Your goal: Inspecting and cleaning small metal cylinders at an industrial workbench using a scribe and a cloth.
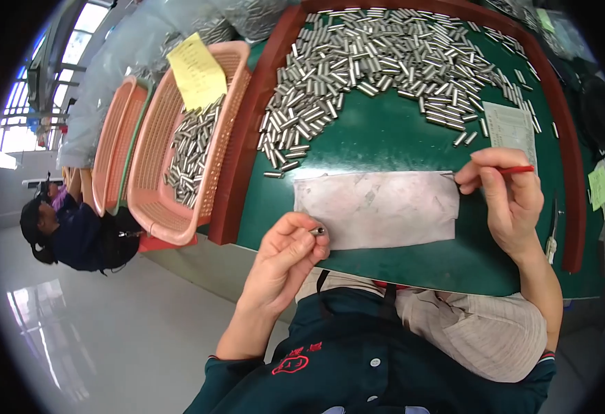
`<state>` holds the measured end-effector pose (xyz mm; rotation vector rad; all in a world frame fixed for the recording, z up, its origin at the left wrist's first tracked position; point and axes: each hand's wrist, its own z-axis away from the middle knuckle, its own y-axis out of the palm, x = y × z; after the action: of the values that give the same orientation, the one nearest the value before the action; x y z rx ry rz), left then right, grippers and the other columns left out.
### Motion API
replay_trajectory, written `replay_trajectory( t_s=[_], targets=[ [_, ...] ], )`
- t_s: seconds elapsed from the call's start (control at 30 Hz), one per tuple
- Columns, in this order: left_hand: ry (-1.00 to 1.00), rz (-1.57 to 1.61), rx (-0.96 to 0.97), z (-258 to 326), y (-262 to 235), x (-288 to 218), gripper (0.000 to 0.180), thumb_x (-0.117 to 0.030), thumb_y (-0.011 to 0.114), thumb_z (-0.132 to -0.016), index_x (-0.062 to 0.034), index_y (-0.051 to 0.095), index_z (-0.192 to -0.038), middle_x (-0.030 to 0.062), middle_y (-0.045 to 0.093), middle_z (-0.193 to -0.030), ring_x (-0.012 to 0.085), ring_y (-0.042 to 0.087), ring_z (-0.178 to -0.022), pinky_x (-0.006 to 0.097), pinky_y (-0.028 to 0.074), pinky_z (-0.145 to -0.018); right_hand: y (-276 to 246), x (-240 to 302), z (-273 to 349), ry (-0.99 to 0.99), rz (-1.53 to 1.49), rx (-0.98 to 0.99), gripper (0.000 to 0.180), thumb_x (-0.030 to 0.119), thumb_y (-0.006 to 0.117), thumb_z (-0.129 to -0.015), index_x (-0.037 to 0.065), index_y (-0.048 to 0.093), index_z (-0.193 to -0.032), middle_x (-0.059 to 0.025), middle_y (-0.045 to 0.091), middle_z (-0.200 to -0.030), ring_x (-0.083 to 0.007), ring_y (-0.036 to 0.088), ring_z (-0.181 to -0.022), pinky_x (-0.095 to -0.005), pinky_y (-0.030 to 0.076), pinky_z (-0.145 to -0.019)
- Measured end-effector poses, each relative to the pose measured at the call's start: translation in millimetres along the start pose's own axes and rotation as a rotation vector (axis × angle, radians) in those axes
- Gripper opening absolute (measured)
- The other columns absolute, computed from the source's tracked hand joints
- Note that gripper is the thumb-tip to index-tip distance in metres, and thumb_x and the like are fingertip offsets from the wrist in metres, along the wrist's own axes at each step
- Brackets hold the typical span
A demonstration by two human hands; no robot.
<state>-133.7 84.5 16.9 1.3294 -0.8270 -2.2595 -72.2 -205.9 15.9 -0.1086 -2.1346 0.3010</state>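
Observation:
My left hand (285,259) pinches a short metal tube (317,231) between thumb and fingertips, its open end showing a dark hole. The hand is over the near left corner of a pale, smudged cloth (378,210) lying on the green tabletop. At the cloth's far right corner, my right hand (506,196) is closed around a thin tool with a red handle (520,169). A fine metal point sticks out toward the cloth; its exact kind cannot be made out. Beyond the cloth lies a broad heap of similar metal tubes (385,58).
A dark red wooden rim (237,165) borders the table. Left of it stand a pink basket (171,224) of tubes with a yellow note (197,71) and another pink basket (113,148). A printed paper (509,127) lies right. Another person (82,231) sits far left.

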Motion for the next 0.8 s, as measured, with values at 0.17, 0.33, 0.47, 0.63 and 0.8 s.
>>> replay_trajectory(
  t_s=[0.17,0.33,0.47,0.63,0.8],
  targets=[
    [-0.046,0.221,0.071,-0.6,-17.4,1.6,0.012,-0.007,0.055,-0.089,-0.0054,0.053,-0.1,0.0063,0.057,-0.091,0.0128,0.052,-0.081,0.027,0.043,-0.079,1.8,4.3,3.4,0.024,0.044,0.034,0.012,-0.004,0.047,-0.089,-0.004,0.054,-0.099,-0.012,0.062,-0.077,-0.0154,0.061,-0.063,-0.0236,0.05,-0.056],
    [-0.031,0.182,-0.042,4.3,-7.1,4.4,0.015,-0.006,0.057,-0.087,-0.004,0.053,-0.102,0.0063,0.058,-0.092,0.0128,0.053,-0.081,0.025,0.043,-0.079,3.9,7.8,4.2,0.045,0.046,0.041,0.011,-0.002,0.047,-0.09,-0.003,0.053,-0.099,-0.0116,0.062,-0.077,-0.0148,0.06,-0.061,-0.0234,0.049,-0.057],
    [0.011,0.129,-0.143,4.3,-1.5,7.4,0.015,-0.006,0.056,-0.088,-0.0036,0.054,-0.103,0.0064,0.058,-0.092,0.012,0.053,-0.081,0.025,0.044,-0.078,5.7,8.3,2.4,0.047,0.043,0.049,0.01,-0.001,0.048,-0.09,-0.003,0.053,-0.098,-0.0115,0.062,-0.076,-0.0146,0.059,-0.061,-0.0233,0.049,-0.056],
    [-0.004,0.165,-0.128,1.8,-2.9,6.2,0.015,-0.008,0.054,-0.09,-0.003,0.053,-0.104,0.0058,0.057,-0.09,0.0115,0.052,-0.08,0.023,0.044,-0.077,5.7,10.9,2.3,0.05,0.058,0.044,0.01,-0.001,0.048,-0.09,-0.003,0.054,-0.098,-0.0115,0.063,-0.075,-0.0145,0.06,-0.06,-0.0233,0.049,-0.056],
    [-0.014,0.27,-0.09,0.1,-6.7,5.5,0.015,-0.009,0.052,-0.091,-0.0019,0.053,-0.104,0.0055,0.056,-0.087,0.0109,0.051,-0.078,0.022,0.044,-0.074,5.4,9.8,2.1,0.055,0.051,0.045,0.01,-0.001,0.048,-0.09,-0.003,0.054,-0.098,-0.0113,0.063,-0.075,-0.0144,0.06,-0.06,-0.0234,0.049,-0.056]
  ],
)
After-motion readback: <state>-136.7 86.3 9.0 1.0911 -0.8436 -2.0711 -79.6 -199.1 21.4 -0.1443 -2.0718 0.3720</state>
